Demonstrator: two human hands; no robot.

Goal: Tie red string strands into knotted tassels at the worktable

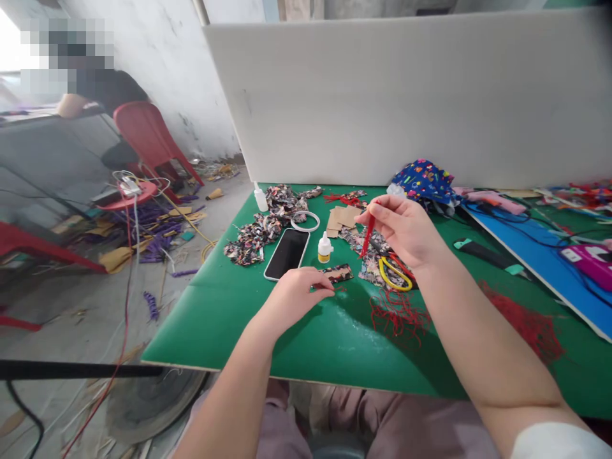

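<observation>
My right hand [399,229] is raised over the table, its fingers pinching the top of a red tassel [367,239] that hangs straight down. My left hand [303,294] is low over the green top with its fingertips pressed together; a bit of red thread [339,289] shows beside them, but what they hold is unclear. Just beyond it lies a patterned fabric strip [340,273]. Yellow-handled scissors [394,275] rest on patterned fabric below my right hand, near a tangle of red threads [399,313]. A small glue bottle [324,248] stands between my hands.
A phone [287,254], patterned fabric bundles [251,239], a white ring [305,221], cardboard pieces [340,218] and a white bottle [261,197] lie or stand farther back. To the right are a utility knife [492,256], red thread pile [526,322] and blue board [540,261]. Another person sits left.
</observation>
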